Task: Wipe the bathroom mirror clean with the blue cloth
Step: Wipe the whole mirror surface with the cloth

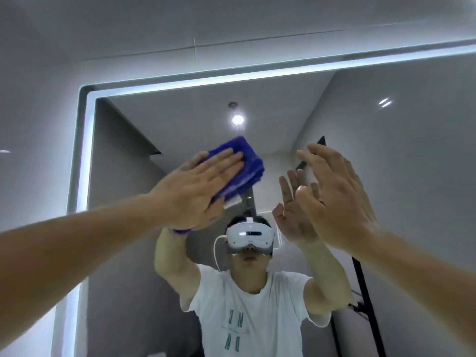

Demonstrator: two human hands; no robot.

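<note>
I had the left hand (pixel 192 188) flat on the cloth (pixel 244 161), fingers straight and together, palm pressing the folded blue pad against the mirror (pixel 401 191). It gripped nothing; it only pushed. The cloth sat in the upper left part of the glass, near the top-left corner but clear of the lit strip (pixel 85 155) that runs round the mirror's edge. A bit of cloth also showed under the heel of that hand.

To the right, the right hand (pixel 337 194) was raised in front of the glass near the middle, open, fingers spread and holding nothing. I could not tell whether its fingertips touched the mirror or hovered just off it.

As I judged it, the wiping was under way, not finished. The glass showed no streaks, wet trail or marks anywhere, so I could not say which parts were done. The wide area towards the right edge and the lower part below the hands probably remained to be covered.
</note>
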